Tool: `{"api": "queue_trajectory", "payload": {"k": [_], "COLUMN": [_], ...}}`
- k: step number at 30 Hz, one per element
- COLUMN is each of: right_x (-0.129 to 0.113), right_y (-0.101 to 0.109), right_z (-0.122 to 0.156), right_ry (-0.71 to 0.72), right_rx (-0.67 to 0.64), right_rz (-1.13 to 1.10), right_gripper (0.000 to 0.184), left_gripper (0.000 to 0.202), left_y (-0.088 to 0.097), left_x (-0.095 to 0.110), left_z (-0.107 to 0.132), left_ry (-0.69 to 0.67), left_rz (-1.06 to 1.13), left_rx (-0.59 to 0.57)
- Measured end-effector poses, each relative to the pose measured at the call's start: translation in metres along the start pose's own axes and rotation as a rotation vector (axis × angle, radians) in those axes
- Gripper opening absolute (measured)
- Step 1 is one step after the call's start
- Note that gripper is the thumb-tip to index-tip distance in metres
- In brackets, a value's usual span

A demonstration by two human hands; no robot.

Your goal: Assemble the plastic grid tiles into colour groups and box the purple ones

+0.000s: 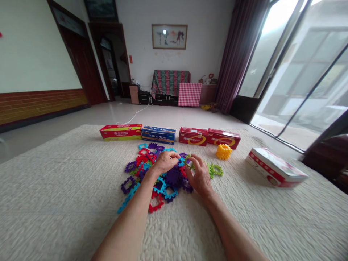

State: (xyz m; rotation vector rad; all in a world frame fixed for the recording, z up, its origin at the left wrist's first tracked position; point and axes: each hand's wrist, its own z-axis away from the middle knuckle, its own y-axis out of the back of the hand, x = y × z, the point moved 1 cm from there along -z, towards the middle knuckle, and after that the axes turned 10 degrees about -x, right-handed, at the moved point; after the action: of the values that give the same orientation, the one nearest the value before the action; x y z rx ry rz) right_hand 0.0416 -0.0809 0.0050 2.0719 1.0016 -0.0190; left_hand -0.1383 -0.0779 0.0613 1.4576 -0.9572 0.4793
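Note:
A pile of toothed plastic building pieces in purple, blue and red lies on the quilted cover, with a large purple piece (174, 177) near its middle. Above the pile is my left hand (165, 162), its fingers closed in a pinch; what they grip is hard to make out. Beside it my right hand (199, 175) curls its thumb and fingers round a green piece (188, 158), partly hidden by the fingers. More green pieces (217, 170) lie just right of that hand. A yellow assembled block (224, 152) stands farther right.
Behind the pile stands a row of boxes: a red and yellow box (121, 132), a blue box (158, 135) and two red boxes (193, 136). A white and red box (276, 167) lies at the right. The quilted cover (67, 188) spreads beneath everything.

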Motion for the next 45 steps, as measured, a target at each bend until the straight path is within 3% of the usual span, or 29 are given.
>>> {"api": "queue_trajectory", "payload": {"k": [4,8,13,17,28,32,38,45], "right_x": [0.017,0.024,0.012,-0.001,-0.017,-0.029,-0.043,-0.061], "right_y": [0.004,0.009,0.009,0.005,-0.003,-0.004,-0.004,-0.006], "right_z": [0.001,0.003,0.004,0.005,0.003,0.003,0.004,0.007], "right_ry": [-0.110,-0.196,-0.109,-0.021,0.128,0.165,0.213,0.241], "right_rx": [0.135,0.171,0.131,0.057,-0.036,-0.081,-0.137,-0.198], "right_rz": [0.131,0.221,0.176,0.121,0.081,0.063,-0.007,-0.033], "right_gripper": [0.029,0.032,0.034,0.030,0.023,0.026,0.029,0.051], "left_gripper": [0.029,0.026,0.021,0.021,0.020,0.015,0.013,0.016], "left_y": [0.023,0.036,0.035,0.032,0.038,0.041,0.047,0.021], "left_x": [-0.014,-0.040,-0.068,-0.078,-0.093,-0.088,-0.059,-0.025], "left_z": [0.016,0.040,0.063,0.068,0.061,0.060,0.060,0.059], "left_ry": [0.030,0.042,-0.035,-0.061,0.125,0.192,0.076,0.110], "left_rz": [-0.312,-0.526,-0.532,-0.510,-0.519,-0.474,-0.386,-0.235], "left_rx": [0.073,0.140,0.239,0.238,0.274,0.316,0.484,0.318]}}
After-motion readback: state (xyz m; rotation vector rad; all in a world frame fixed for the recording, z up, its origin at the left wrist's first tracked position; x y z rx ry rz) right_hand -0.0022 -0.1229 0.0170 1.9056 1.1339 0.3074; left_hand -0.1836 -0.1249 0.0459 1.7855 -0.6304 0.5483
